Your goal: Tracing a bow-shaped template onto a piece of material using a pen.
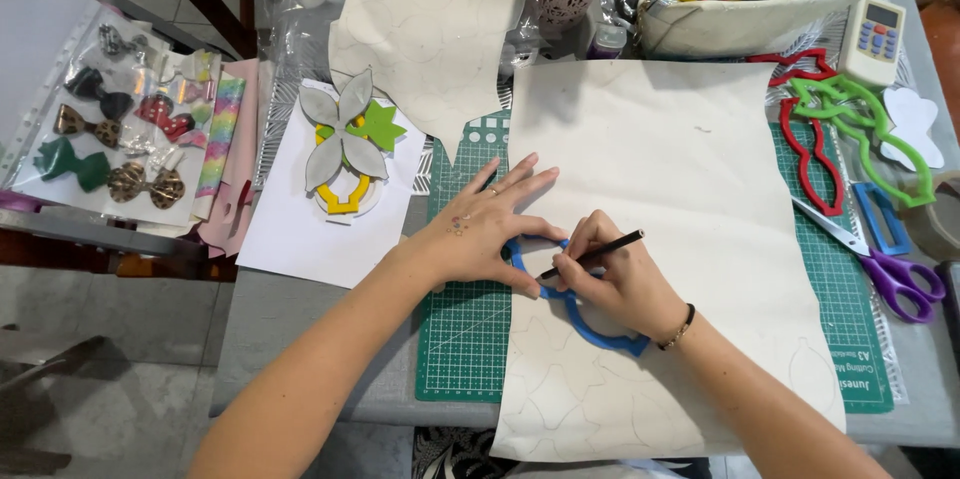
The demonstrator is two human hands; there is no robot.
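Here we trace around a blue template (585, 324) on the cream sheet (680, 189).

Our left hand (480, 229) lies flat with fingers spread, pressing the template's upper edge against the sheet, which rests on the green cutting mat (465, 329). Our right hand (615, 279) is closed around a black pencil (595, 253), its tip at the template's inner edge, just beside the left thumb. We judge the outline partly drawn; carrying on calls for steady pressure from the left hand so the template cannot slip. Purple scissors (900, 279) lie well apart, to the right.
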